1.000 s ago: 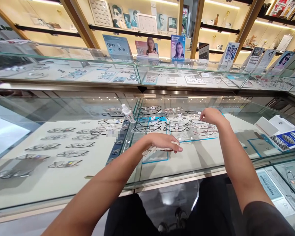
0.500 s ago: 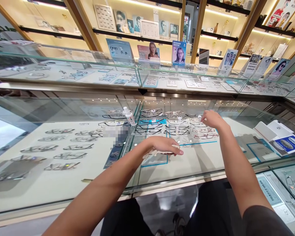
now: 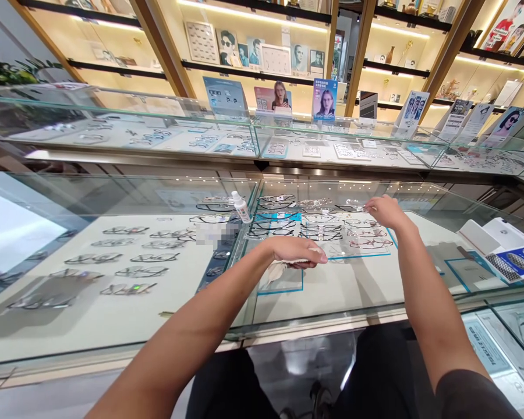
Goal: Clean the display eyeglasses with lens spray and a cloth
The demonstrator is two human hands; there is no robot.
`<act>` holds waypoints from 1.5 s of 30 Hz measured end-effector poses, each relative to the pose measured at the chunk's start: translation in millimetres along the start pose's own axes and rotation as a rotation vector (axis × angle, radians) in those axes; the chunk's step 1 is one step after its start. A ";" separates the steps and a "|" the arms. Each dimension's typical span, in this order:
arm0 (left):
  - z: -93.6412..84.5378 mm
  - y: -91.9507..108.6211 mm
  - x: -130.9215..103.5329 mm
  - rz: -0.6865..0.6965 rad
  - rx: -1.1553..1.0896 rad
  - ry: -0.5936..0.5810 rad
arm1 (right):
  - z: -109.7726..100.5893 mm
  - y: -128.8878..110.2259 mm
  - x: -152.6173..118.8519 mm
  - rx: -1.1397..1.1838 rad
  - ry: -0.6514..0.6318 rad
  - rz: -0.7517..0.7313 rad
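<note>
My left hand (image 3: 297, 250) is closed around a crumpled cream cloth (image 3: 275, 273), part of which hangs below the palm. It is just above the glass counter, in front of the rows of eyeglasses. Farther back and to the right, the fingertips of my right hand (image 3: 385, 210) pinch the right end of a dark-rimmed pair of eyeglasses (image 3: 348, 208) in the back row. Several more eyeglasses (image 3: 321, 233) lie in rows between my hands. A white spray bottle (image 3: 241, 207) stands behind my left hand, near the glass divider.
More eyeglasses (image 3: 148, 257) lie in rows on the left. On the right, a white box (image 3: 504, 233) stands behind a blue patterned card (image 3: 516, 260). A second glass showcase (image 3: 353, 137) with standing advertising cards runs behind, before lit wall shelves (image 3: 262, 64).
The left thumb and fingers have drawn closer together around the cloth. My right fingertips, pointing down before, now pinch at the end of the eyeglasses. The whole view has shifted slightly.
</note>
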State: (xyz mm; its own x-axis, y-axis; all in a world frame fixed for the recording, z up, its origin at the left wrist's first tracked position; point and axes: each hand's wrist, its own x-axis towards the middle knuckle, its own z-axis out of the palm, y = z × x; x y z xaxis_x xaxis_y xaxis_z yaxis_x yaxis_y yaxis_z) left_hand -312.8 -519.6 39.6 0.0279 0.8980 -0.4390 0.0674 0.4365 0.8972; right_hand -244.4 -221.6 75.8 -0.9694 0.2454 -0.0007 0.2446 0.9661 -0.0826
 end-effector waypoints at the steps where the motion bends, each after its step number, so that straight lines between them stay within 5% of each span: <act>1: -3.0 -0.1 -0.5 0.031 -0.056 0.020 | -4.3 -0.1 -3.0 0.068 0.047 -0.002; 4: -11.8 0.7 0.2 0.144 -0.241 0.163 | -15.3 -12.3 -11.8 0.341 0.203 -0.123; 8: -21.7 4.4 1.6 0.357 -0.456 0.359 | -17.1 -60.4 -20.5 0.613 0.302 -0.389; 12: -27.9 12.3 -5.5 0.389 -0.732 0.350 | -0.4 -113.9 -28.5 0.587 0.451 -0.443; 15: -31.0 17.5 -11.5 0.355 -0.905 0.334 | 17.0 -132.6 -32.2 0.452 0.642 -0.488; 19: -35.7 16.4 -11.3 0.338 -1.006 0.363 | 34.7 -130.4 -31.2 0.318 0.751 -0.558; 30: -38.9 3.3 -10.7 0.281 -1.133 0.312 | 47.1 -125.8 -27.0 0.181 0.714 -0.583; 38: -33.3 9.7 -13.3 0.334 -1.147 0.435 | 51.3 -123.7 -21.7 0.194 0.750 -0.627; 45: -33.7 2.5 -5.9 0.552 -0.800 0.654 | 50.6 -124.2 -22.7 0.356 0.765 -0.550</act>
State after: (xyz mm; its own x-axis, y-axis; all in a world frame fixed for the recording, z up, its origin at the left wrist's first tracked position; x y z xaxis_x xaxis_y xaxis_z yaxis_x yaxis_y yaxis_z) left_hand -346.4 -522.0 46.1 -0.6764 0.7320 -0.0812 -0.4468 -0.3202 0.8353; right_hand -253.7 -351.2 35.7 -0.6420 -0.1211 0.7571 -0.3747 0.9111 -0.1720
